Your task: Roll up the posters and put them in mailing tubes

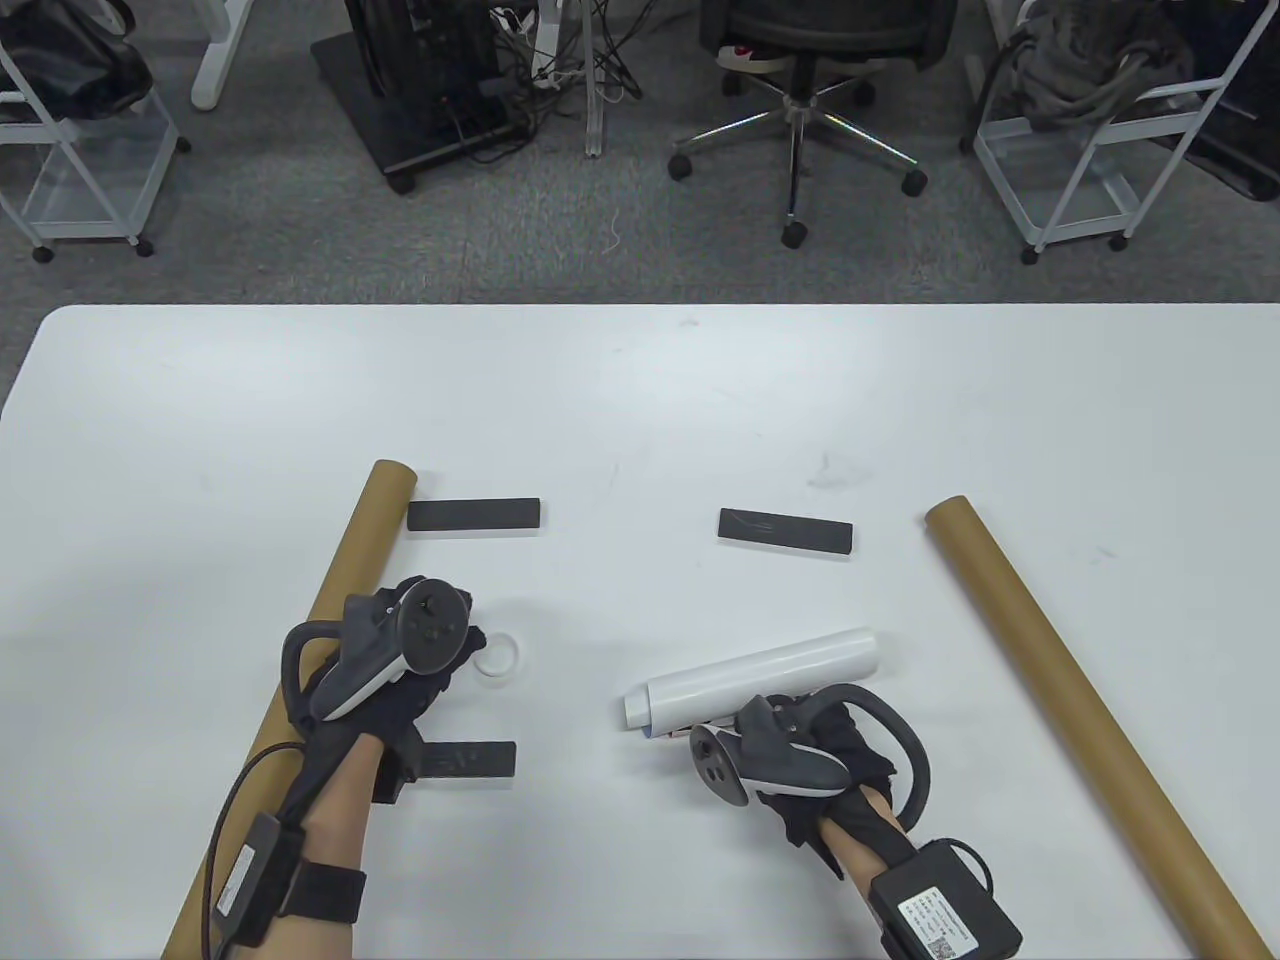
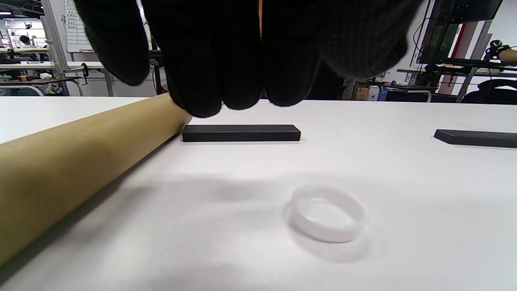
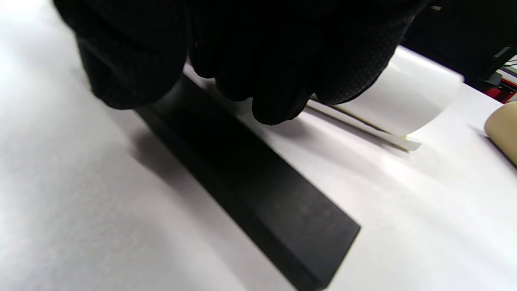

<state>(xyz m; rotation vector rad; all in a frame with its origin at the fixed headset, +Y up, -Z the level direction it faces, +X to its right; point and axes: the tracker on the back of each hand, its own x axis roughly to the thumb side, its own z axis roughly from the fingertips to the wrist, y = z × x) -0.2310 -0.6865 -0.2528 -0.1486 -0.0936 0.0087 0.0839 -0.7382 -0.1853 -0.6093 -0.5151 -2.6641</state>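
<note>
Judging from the table, my right hand (image 1: pixel 800 745) curls over the already rolled poster (image 1: pixel 760 680), my left hand (image 1: pixel 385 665) hangs loose and empty beside the left mailing tube (image 1: pixel 330 620), so storing it remains.

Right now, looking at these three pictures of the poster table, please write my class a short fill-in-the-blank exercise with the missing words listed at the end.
1. The long brown cardboard mailing tubes lying on the white table number ____.
2. The rolled white paper poster lies just beyond the person's ____ hand.
3. The small translucent white plastic ring lies ____ on the table.
4. The flat black rectangular bar nearest the left tube's far end has its long sides running ____ across the table view.

Missing words: two; right; flat; left to right
</note>
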